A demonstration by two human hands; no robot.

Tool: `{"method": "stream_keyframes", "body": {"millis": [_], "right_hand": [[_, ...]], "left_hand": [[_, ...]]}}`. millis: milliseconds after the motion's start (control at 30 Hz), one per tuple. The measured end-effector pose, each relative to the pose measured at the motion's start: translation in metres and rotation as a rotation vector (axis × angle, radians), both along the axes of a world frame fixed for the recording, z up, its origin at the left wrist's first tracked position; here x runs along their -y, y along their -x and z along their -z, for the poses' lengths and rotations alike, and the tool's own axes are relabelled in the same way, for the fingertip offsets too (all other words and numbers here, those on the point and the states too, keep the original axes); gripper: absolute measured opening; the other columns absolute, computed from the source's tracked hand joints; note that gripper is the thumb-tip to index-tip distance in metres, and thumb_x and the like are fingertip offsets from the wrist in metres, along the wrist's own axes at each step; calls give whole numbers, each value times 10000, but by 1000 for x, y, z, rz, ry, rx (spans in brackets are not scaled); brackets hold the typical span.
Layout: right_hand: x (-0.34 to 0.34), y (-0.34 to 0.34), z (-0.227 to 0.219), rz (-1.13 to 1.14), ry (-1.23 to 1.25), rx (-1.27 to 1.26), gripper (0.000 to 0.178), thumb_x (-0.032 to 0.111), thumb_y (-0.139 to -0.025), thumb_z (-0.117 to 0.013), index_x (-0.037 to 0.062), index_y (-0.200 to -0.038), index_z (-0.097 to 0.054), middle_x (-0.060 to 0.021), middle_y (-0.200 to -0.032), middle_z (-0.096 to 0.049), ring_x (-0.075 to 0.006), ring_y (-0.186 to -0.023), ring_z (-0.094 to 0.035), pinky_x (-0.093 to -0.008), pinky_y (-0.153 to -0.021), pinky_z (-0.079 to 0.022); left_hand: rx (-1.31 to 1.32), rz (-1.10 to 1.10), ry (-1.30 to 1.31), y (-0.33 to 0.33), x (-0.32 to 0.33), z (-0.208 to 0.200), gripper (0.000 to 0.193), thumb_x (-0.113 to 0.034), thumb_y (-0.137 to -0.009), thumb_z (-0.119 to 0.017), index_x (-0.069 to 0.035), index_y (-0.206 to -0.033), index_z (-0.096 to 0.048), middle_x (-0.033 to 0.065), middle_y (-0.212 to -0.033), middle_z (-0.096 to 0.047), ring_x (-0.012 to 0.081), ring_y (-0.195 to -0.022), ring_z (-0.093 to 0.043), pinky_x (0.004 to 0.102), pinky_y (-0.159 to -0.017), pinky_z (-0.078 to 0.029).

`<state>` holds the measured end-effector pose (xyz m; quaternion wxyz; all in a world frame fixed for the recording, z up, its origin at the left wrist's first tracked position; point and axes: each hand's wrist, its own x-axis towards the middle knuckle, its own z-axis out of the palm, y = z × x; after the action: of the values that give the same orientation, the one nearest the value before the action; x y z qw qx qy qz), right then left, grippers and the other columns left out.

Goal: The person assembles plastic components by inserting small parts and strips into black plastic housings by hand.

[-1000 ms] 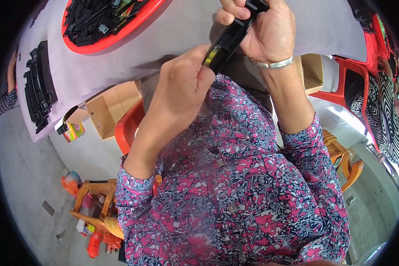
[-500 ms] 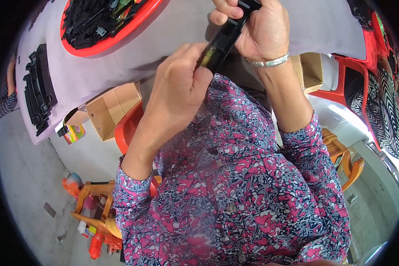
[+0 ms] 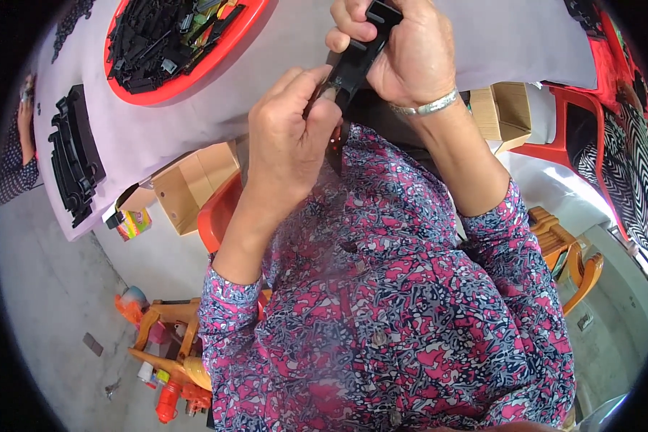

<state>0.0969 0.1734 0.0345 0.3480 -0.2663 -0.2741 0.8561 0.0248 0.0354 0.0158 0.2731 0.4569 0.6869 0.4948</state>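
Observation:
Between my two hands is a long black plastic part (image 3: 356, 66), held tilted above the near edge of the cloth-covered table. My left hand (image 3: 289, 122) pinches its lower end between thumb and fingers. Around the upper end wraps my right hand (image 3: 410, 54), with a silvery bracelet on the wrist. A red tray (image 3: 167, 93) heaped with small black parts (image 3: 155, 47) lies on the table to the left. Farther left, a stack of long black plastic parts (image 3: 73, 155) rests near the table's edge.
A cardboard box (image 3: 194, 183) stands below the table on the left, another box (image 3: 500, 119) on the right. Red chairs (image 3: 565, 137) and wooden furniture (image 3: 169, 331) are around me. Another person's arm (image 3: 25, 129) shows at the far left.
Both hands have shifted slightly left with the black part, and its lower end is now more covered by my left fingers. The surroundings have slid a little right and down in view.

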Motion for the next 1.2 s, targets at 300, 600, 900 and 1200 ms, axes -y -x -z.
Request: {"method": "stream_keyframes", "body": {"millis": [300, 600, 900, 1200], "right_hand": [[-7, -2, 10, -32, -40, -130, 180, 199, -1001, -459, 51, -912, -508, -41, -656, -466, -139, -511, -412, -323, -517, -437], [-16, -3, 19, -72, -84, -117, 172, 174, -983, -468, 13, -966, -527, -61, -731, -513, -140, -600, -425, -325, -592, -438], [-39, 5, 26, 100, -383, 149, 181, 156, -983, -493, 8, -1041, -580, -39, -847, -585, -109, -740, -538, -287, -668, -459], [-25, -37, -26, -275, -826, 544, 142, 134, -945, -573, 30, -1024, -628, 5, -770, -555, -97, -678, -515, -241, -620, -426]], "left_hand": [[166, 20, 69, 1, -6, -7, 252, -47, -908, -511, 78, -1100, -616, 89, -763, -531, 140, -596, -566, 279, -561, -461], [450, 71, 233, 8, 6, 1, 278, -126, -947, -483, 14, -1157, -599, 53, -813, -623, 108, -674, -610, 250, -594, -477], [639, 140, 455, 37, 29, -13, 233, -155, -995, -483, -9, -1157, -567, 32, -811, -614, 88, -637, -591, 229, -536, -483], [652, 116, 335, 56, 16, -11, 422, -65, -918, -489, 22, -1331, -495, 33, -927, -610, 60, -777, -557, 193, -550, -453]]}}
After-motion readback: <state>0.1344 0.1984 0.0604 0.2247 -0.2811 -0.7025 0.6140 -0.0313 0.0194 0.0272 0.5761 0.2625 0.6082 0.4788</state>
